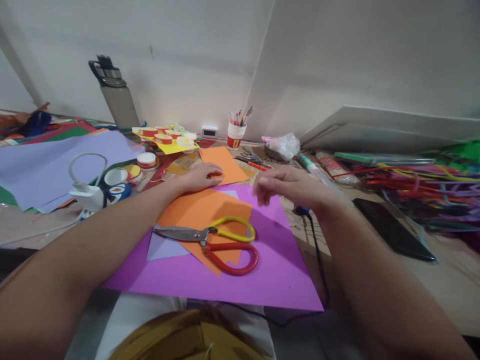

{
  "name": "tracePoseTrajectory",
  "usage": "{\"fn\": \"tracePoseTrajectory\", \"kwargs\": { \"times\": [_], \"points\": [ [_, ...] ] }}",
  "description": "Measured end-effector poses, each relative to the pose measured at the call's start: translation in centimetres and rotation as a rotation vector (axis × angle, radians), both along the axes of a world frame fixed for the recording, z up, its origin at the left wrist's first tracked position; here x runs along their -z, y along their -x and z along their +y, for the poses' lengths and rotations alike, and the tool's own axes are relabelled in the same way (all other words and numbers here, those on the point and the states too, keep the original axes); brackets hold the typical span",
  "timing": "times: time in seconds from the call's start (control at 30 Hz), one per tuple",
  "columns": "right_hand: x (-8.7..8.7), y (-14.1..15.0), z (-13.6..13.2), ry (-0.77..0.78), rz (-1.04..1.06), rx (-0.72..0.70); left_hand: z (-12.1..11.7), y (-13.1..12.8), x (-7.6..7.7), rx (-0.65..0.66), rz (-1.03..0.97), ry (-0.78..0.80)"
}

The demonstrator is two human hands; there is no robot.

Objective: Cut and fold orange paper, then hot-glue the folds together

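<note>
My left hand point(202, 178) lies flat with its fingers stretched out on an orange paper sheet point(227, 162). My right hand point(279, 186) hovers at the purple sheet's right far edge, fingers curled in loosely, with nothing showing in them. Scissors point(202, 235) with one yellow and one red handle rest in front of me, blades pointing left. Beneath them are more orange paper pieces point(195, 207) and a pale lilac piece point(165, 248). All of these lie on the large purple sheet point(270, 270), which reaches over the table's near edge.
Paper sheets point(56, 165), a white charger point(88, 197) and tape rolls point(146, 160) are at left. Behind stand a bottle point(118, 100), a small clock point(209, 131) and a cup of brushes point(236, 135). A phone point(393, 229), dark cable point(317, 250) and pipe cleaners point(423, 185) lie right.
</note>
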State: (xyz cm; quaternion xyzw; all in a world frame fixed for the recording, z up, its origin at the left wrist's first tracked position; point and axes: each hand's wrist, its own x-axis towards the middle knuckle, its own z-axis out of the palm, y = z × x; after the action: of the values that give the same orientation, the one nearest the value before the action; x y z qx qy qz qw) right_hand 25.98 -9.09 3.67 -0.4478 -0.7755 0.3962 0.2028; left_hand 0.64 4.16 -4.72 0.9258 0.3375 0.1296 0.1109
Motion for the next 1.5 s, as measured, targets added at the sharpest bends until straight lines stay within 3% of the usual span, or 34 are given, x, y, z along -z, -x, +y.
{"fn": "tracePoseTrajectory", "kwargs": {
  "times": [0.07, 0.1, 0.17, 0.23, 0.3, 0.47, 0.67, 0.83, 1.17, 1.5],
  "points": [
    [-0.6, 0.3, -0.7, 0.14, 0.09, -0.243, -0.1, -0.1, 0.0, -0.027, -0.001, -0.01],
    [-0.5, 0.5, -0.7, 0.126, 0.101, -0.264, -0.3, -0.1, 0.0, -0.031, 0.007, -0.021],
    [0.6, 0.9, 0.0, -0.046, 0.057, -0.127, -0.5, -0.2, -0.1, -0.014, 0.04, -0.054],
    [2.5, 1.3, 1.1, -0.326, -0.044, 0.107, -0.8, -0.2, -0.2, 0.018, 0.076, -0.082],
    [4.5, 1.8, 2.1, -0.502, -0.167, 0.151, -0.9, -0.2, -0.2, 0.028, 0.095, -0.092],
    [7.5, 2.8, 3.0, -0.384, -0.609, 0.011, -0.9, -0.2, 0.0, 0.013, 0.109, -0.089],
    [7.0, 3.0, 3.1, -0.441, -0.839, 0.09, -0.7, -0.1, 0.2, 0.029, 0.136, -0.064],
    [6.6, 3.4, 3.2, -0.515, -0.946, 0.048, -1.1, 0.1, 0.0, 0.035, 0.154, -0.061],
    [7.6, 3.3, 3.7, -0.488, -0.713, 0.2, -0.9, 0.1, 0.0, 0.016, 0.091, -0.055],
    [7.1, 3.4, 3.3, -0.479, -0.593, 0.205, -2.5, -0.6, -1.0, 0.088, 0.161, -0.391]
  ]
}}
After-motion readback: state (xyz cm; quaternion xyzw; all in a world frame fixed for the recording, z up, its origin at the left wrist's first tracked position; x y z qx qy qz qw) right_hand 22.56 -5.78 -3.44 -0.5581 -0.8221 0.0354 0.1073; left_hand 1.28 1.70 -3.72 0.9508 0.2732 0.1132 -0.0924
